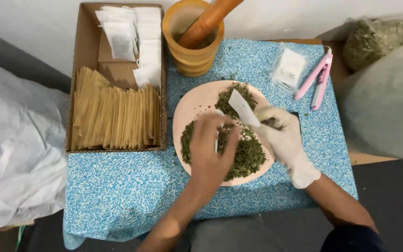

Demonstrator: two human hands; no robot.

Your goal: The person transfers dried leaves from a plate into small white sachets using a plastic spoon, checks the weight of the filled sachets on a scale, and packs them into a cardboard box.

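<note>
White sachet (242, 108) pinched in gloved right hand (283, 135); bare left hand (211, 151) curled over dried herbs (248, 156), grasp unclear. Beyond left hand, cardboard box (86, 51) of tan envelopes (115, 119).

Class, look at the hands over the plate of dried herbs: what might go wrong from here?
1. The herb pile reaches the pink plate's near rim, so scooping may push flakes onto the blue cloth.
2. The gloved right hand holds the white sachet tilted; herbs could miss its mouth.
3. The bare left hand touches the herbs, which may contaminate them.
</note>
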